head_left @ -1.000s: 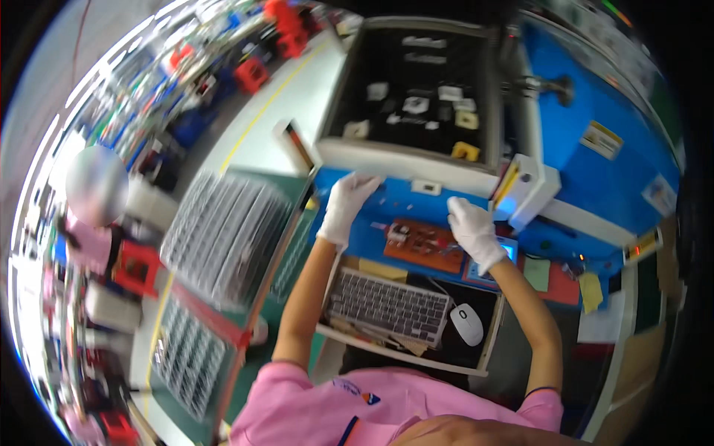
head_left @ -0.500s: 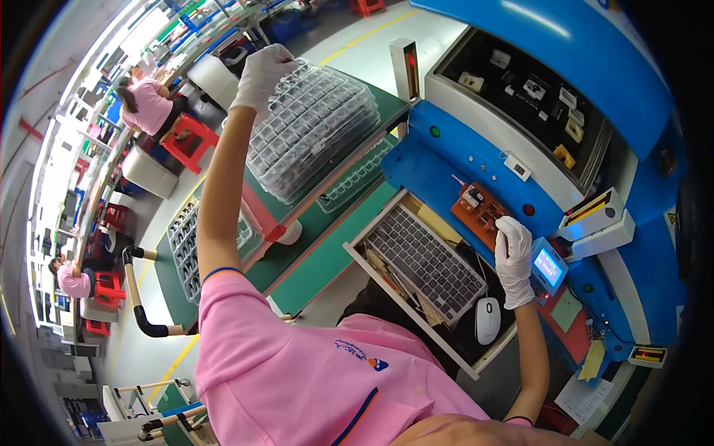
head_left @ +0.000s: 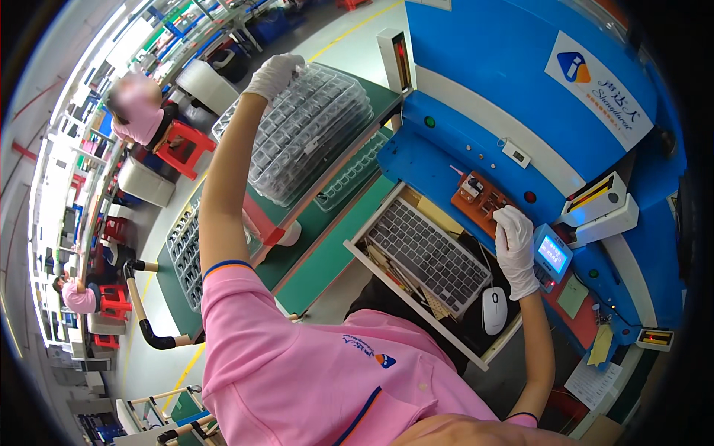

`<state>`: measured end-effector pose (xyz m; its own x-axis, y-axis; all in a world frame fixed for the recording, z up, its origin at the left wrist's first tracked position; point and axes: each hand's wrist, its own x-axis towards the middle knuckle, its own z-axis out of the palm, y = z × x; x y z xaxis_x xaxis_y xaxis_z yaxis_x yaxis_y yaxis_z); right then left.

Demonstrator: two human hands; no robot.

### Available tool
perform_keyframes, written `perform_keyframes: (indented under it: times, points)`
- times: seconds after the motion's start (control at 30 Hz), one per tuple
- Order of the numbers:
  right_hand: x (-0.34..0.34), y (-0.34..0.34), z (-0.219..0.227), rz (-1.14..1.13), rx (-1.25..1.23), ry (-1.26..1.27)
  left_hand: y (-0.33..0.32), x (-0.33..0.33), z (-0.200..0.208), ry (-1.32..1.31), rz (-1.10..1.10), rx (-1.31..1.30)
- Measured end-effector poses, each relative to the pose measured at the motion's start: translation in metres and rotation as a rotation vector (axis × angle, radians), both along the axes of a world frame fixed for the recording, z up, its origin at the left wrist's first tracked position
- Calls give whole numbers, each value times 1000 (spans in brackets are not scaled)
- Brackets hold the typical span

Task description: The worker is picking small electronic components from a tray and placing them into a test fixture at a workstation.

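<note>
My left hand (head_left: 274, 77), in a white glove, reaches far out over the top corner of a stack of clear plastic trays (head_left: 309, 137). Its fingers are pinched together at the tray's compartments, and what lies between them is too small to name. My right hand (head_left: 515, 249), also gloved, is at the right end of an orange fixture block (head_left: 476, 201) on the blue machine's ledge. Its fingers are bent and drawn together; anything inside them is hidden. Small metal and white pieces sit on the block. The machine's blue hood (head_left: 513, 82) is down over the bed.
A pulled-out drawer holds a keyboard (head_left: 428, 256), a white mouse (head_left: 493, 311) and tools. Right of my right hand stands a small lit display (head_left: 552, 254). Another tray of dark parts (head_left: 186, 256) lies on the green cart. A person in pink (head_left: 137, 111) sits at the far left.
The machine's blue hood has come down, covering the black bed and the parts on it. Both hands stay in nearly the same places; the whole view has shifted slightly.
</note>
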<state>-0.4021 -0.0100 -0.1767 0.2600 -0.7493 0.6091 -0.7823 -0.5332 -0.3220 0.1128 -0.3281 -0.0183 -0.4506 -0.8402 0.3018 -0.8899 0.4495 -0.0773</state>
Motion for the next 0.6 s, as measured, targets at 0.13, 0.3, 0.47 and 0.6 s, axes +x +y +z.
perform_keyframes:
  times: [0.13,0.3,0.47,0.6]
  points:
    - [10,-17,7,56,1,15,26,42,4,54,-176,-165]
    - [2,-14,-1,-17,-3,3,152,26,70,150,26,-132]
    - [3,-20,-12,-11,-2,44,294,100,55,89,601,138]
    - [-2,-21,-18,6,8,28,361,126,9,225,1106,294]
